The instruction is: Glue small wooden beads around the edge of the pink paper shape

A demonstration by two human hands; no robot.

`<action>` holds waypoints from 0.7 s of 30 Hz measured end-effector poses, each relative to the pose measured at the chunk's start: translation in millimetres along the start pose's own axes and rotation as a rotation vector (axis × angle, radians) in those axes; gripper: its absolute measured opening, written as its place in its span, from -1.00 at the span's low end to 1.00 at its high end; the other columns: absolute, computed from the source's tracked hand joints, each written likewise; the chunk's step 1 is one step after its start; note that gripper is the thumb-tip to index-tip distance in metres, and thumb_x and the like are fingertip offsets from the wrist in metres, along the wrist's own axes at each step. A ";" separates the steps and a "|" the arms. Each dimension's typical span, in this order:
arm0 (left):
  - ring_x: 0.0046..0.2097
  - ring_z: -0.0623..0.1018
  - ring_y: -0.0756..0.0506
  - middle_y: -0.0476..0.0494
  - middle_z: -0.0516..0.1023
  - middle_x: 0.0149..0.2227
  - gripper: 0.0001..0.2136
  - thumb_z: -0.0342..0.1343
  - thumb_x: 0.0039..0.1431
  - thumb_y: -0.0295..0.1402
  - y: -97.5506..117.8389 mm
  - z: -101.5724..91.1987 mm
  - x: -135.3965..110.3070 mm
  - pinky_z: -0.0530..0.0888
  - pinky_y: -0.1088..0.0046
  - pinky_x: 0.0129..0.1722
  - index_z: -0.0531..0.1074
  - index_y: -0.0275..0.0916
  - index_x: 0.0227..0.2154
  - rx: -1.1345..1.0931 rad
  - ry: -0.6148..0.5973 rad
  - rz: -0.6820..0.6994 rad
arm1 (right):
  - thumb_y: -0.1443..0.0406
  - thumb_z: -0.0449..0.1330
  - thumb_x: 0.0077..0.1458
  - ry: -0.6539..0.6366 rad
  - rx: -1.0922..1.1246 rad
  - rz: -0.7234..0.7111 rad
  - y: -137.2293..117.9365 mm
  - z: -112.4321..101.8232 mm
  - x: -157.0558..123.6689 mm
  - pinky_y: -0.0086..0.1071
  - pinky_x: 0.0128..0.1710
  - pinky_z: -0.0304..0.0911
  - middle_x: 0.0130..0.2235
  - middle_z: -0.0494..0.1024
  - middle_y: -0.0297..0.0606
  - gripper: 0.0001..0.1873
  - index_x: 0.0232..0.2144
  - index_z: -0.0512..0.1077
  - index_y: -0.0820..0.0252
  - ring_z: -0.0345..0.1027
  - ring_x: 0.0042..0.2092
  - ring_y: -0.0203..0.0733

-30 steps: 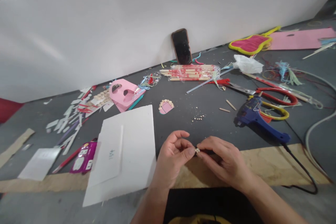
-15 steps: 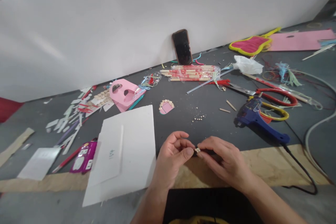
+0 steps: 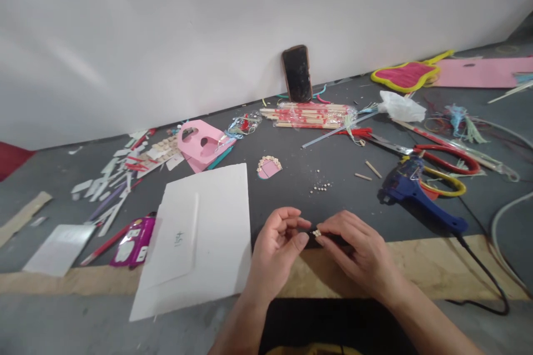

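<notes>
Between the thumb and forefinger of my right hand (image 3: 358, 249) is a small flower-like cluster of pale wooden discs (image 3: 317, 233). My left hand (image 3: 277, 249) is just left of the cluster, its thumb and forefinger apart with nothing visible between them. Beyond my hands, several loose wooden discs (image 3: 320, 188) lie scattered on the dark table. Further left sits a small pink rounded piece (image 3: 270, 168) edged with similar pale discs. Two short cut sticks (image 3: 373, 169) are to the right of the loose discs.
At right, a blue glue gun (image 3: 420, 199) with a black cord lies against red-handled scissors (image 3: 445, 155). White boards (image 3: 220, 233) lie left of my hands. Behind are bagged sticks (image 3: 312, 115), a phone (image 3: 297, 73) leaning on the white wall, and a pink cutout (image 3: 195, 147).
My left fingers have parted from the disc cluster, which stays in my right fingers. The whole view has shifted slightly, with objects appearing a little further right.
</notes>
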State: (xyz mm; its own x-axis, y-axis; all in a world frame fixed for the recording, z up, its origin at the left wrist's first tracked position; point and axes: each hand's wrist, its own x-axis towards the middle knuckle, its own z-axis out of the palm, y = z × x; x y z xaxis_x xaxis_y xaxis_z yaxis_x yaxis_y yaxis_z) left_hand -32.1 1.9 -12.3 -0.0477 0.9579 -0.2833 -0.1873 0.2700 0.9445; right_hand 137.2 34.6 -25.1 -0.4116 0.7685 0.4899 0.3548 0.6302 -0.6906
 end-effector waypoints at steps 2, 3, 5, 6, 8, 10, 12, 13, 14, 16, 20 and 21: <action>-0.23 0.49 0.00 -0.07 0.55 -0.27 -0.71 0.21 0.07 -0.38 0.9 2.3 -1.0 0.37 0.45 -0.16 0.32 -0.19 -0.14 -0.016 -0.029 -0.014 | 0.41 0.16 0.15 -0.014 0.000 -0.006 -0.7 -0.2 1.0 -0.39 -0.33 0.31 -0.37 0.52 -0.27 -0.91 -0.28 0.40 0.16 0.36 -0.34 -0.26; -0.23 0.49 -0.01 -0.06 0.54 -0.28 -0.71 0.20 0.07 -0.38 1.1 3.0 -1.3 0.37 0.45 -0.15 0.32 -0.19 -0.13 -0.024 -0.036 -0.019 | 0.40 0.15 0.15 -0.021 -0.001 -0.009 -1.2 -0.4 1.3 -0.38 -0.33 0.31 -0.37 0.52 -0.27 -0.91 -0.27 0.40 0.15 0.36 -0.34 -0.26; -0.24 0.49 0.00 -0.04 0.53 -0.31 -0.71 0.20 0.08 -0.38 1.0 3.4 -1.2 0.37 0.46 -0.16 0.31 -0.19 -0.13 -0.029 -0.042 -0.025 | 0.39 0.15 0.16 -0.031 -0.003 -0.012 -2.0 -0.7 1.9 -0.38 -0.33 0.31 -0.37 0.52 -0.27 -0.92 -0.27 0.41 0.15 0.36 -0.34 -0.26; -0.26 0.48 0.01 -0.02 0.53 -0.32 -0.71 0.19 0.08 -0.39 0.9 3.3 -0.9 0.36 0.47 -0.17 0.31 -0.18 -0.13 -0.028 -0.045 -0.028 | 0.39 0.14 0.16 -0.038 -0.003 -0.013 -2.3 -0.8 2.1 -0.37 -0.33 0.32 -0.37 0.52 -0.27 -0.92 -0.27 0.41 0.15 0.36 -0.34 -0.26; -0.28 0.47 0.03 0.00 0.51 -0.34 -0.71 0.19 0.08 -0.39 0.9 2.9 -0.1 0.36 0.49 -0.19 0.31 -0.18 -0.13 -0.020 -0.053 -0.032 | 0.39 0.14 0.17 -0.040 -0.002 -0.016 -2.7 -0.9 2.5 -0.37 -0.33 0.32 -0.37 0.52 -0.26 -0.92 -0.27 0.41 0.15 0.37 -0.33 -0.25; -0.30 0.45 0.04 0.02 0.49 -0.36 -0.71 0.19 0.08 -0.40 1.1 2.8 0.6 0.35 0.50 -0.21 0.30 -0.18 -0.13 -0.009 -0.062 -0.029 | 0.39 0.13 0.17 -0.037 -0.004 -0.019 -2.5 -0.8 2.8 -0.37 -0.34 0.32 -0.38 0.52 -0.26 -0.92 -0.27 0.41 0.16 0.36 -0.34 -0.25; -0.31 0.44 0.04 0.03 0.47 -0.37 -0.71 0.18 0.09 -0.40 1.4 2.9 0.9 0.34 0.51 -0.22 0.30 -0.18 -0.13 0.001 -0.069 -0.025 | 0.39 0.14 0.17 -0.034 -0.009 -0.022 -2.2 -0.5 2.9 -0.37 -0.34 0.31 -0.39 0.52 -0.27 -0.93 -0.28 0.40 0.16 0.36 -0.35 -0.25; -0.31 0.43 0.05 0.04 0.47 -0.38 -0.72 0.18 0.09 -0.40 1.5 2.8 1.0 0.33 0.51 -0.23 0.30 -0.18 -0.13 0.004 -0.070 -0.024 | 0.39 0.14 0.17 -0.031 -0.011 -0.025 -2.0 -0.3 2.8 -0.37 -0.35 0.31 -0.39 0.52 -0.27 -0.93 -0.29 0.40 0.16 0.35 -0.35 -0.25; -0.31 0.42 0.05 0.04 0.46 -0.38 -0.72 0.18 0.09 -0.40 1.7 2.7 1.0 0.33 0.52 -0.23 0.30 -0.18 -0.12 0.006 -0.067 -0.023 | 0.39 0.14 0.16 -0.030 -0.011 -0.025 -1.9 -0.2 2.8 -0.37 -0.35 0.30 -0.40 0.51 -0.27 -0.93 -0.29 0.40 0.16 0.35 -0.36 -0.25; -0.32 0.42 0.05 0.04 0.45 -0.38 -0.72 0.17 0.10 -0.40 2.0 2.1 1.1 0.32 0.52 -0.23 0.30 -0.17 -0.12 0.009 -0.063 -0.024 | 0.40 0.14 0.16 -0.023 -0.009 -0.023 -1.9 0.0 2.6 -0.37 -0.35 0.30 -0.40 0.51 -0.28 -0.93 -0.30 0.39 0.16 0.35 -0.36 -0.25; -0.31 0.41 0.04 0.04 0.44 -0.37 -0.74 0.16 0.11 -0.39 2.6 -0.7 1.2 0.32 0.52 -0.24 0.31 -0.17 -0.12 0.034 -0.052 -0.008 | 0.40 0.15 0.15 -0.021 -0.013 -0.015 -2.3 -0.4 2.4 -0.37 -0.35 0.29 -0.40 0.51 -0.28 -0.94 -0.30 0.39 0.16 0.34 -0.36 -0.25; -0.31 0.41 0.04 0.03 0.44 -0.37 -0.74 0.16 0.12 -0.38 2.7 -1.6 1.1 0.32 0.52 -0.25 0.31 -0.17 -0.12 0.047 -0.045 0.000 | 0.40 0.15 0.15 -0.022 -0.013 -0.012 -2.3 -0.6 2.2 -0.37 -0.35 0.29 -0.40 0.51 -0.28 -0.94 -0.30 0.39 0.16 0.34 -0.36 -0.25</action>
State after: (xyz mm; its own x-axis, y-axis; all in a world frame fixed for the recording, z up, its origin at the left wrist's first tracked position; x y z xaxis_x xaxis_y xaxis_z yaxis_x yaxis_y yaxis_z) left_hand -34.2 3.5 -10.3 -0.0033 0.9610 -0.2767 -0.1410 0.2735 0.9515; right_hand 136.1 35.0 -22.1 -0.4341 0.7583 0.4863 0.3609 0.6410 -0.6774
